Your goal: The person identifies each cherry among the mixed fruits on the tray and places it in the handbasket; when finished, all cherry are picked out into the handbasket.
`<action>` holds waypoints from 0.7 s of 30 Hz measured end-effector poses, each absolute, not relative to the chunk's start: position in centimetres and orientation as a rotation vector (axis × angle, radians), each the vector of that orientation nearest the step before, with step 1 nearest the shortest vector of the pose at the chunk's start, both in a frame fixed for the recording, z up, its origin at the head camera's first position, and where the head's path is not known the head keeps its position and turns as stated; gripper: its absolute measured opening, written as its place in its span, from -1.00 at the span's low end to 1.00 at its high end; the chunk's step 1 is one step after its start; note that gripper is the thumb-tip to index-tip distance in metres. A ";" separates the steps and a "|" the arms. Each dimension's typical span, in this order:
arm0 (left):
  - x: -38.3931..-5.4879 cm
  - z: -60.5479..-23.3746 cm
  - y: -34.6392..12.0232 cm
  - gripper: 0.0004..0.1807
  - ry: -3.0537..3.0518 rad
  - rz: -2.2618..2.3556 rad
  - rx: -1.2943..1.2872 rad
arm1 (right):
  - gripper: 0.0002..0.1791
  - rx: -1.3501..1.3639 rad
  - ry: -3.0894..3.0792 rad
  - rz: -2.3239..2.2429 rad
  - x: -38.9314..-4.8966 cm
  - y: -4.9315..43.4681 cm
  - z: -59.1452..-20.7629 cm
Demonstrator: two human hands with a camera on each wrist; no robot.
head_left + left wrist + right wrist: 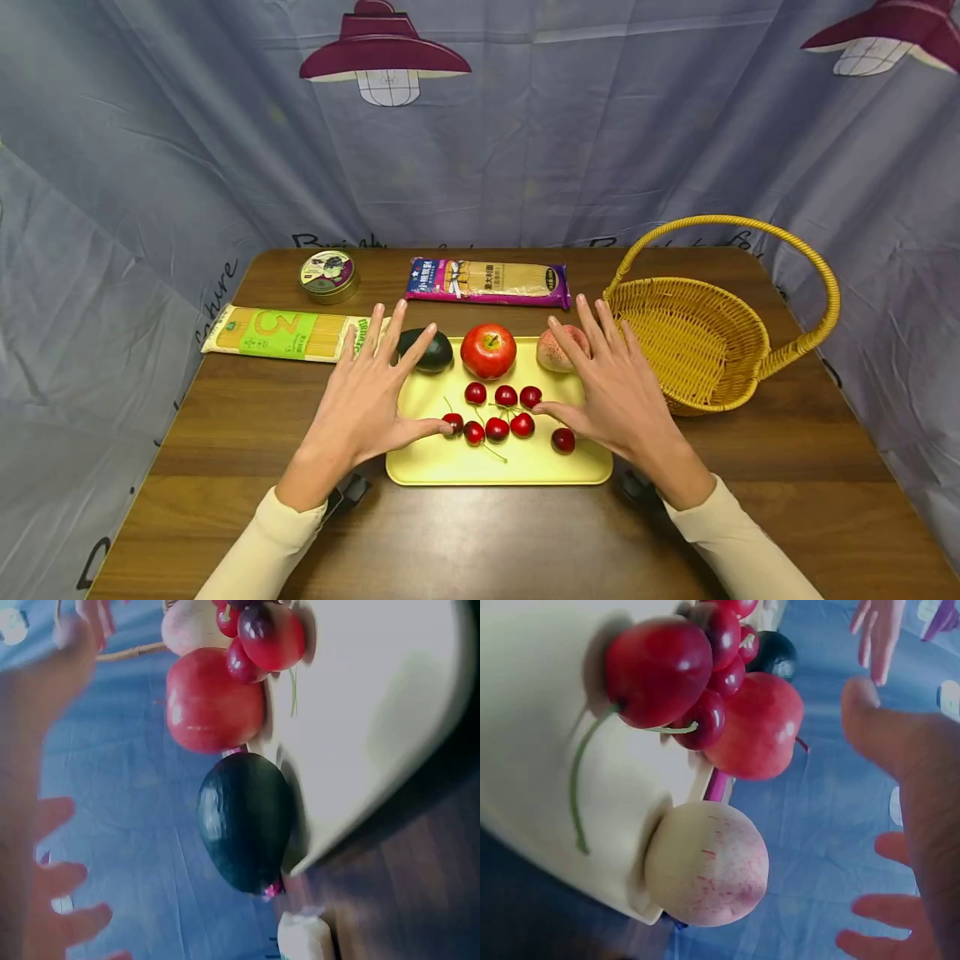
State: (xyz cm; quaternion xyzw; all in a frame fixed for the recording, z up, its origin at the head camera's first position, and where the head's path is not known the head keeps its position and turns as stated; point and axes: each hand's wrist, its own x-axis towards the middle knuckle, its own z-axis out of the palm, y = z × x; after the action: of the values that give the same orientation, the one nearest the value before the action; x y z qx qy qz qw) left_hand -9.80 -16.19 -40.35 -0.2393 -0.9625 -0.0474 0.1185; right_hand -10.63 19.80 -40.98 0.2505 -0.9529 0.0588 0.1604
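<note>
Head: left hand (363, 404) and right hand (622, 400) flank tray (442, 467), both spread, grasping nothing; cherries (497, 430) on tray could roll if brushed. Left wrist: avocado (246, 821), tray's far-left corner, could get bumped off. Right wrist: peach (707, 862), tray's far-right corner, same risk.

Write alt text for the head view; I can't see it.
Left hand and right hand, fingers spread, hover over a yellow rectangular tray holding eight dark-red cherries, a round red apple, an oval dark-green avocado and a round pinkish peach. A yellow woven basket stands at right; a purple pasta packet lies behind.
</note>
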 end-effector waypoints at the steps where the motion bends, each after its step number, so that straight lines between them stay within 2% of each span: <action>1: -9.6 -40.3 -16.5 0.33 -2.799 -0.164 -0.708 | 0.26 0.731 -2.703 0.197 -10.5 20.0 -40.9; 14: -8.0 -42.2 -20.0 -0.03 -2.613 -0.501 -0.863 | -0.51 0.951 -2.668 0.438 -7.4 21.7 -43.3; 21: -7.6 -43.9 -20.9 -0.23 -2.712 -0.625 -0.869 | -0.64 1.057 -2.704 0.489 -6.3 22.1 -44.6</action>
State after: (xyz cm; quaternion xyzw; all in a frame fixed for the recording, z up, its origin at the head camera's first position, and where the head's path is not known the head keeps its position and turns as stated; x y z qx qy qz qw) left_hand -7.58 -20.92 -43.86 -0.2962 -0.9242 -0.2131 0.1125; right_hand -6.25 22.13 -44.58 0.3572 -0.9140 0.1652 0.0985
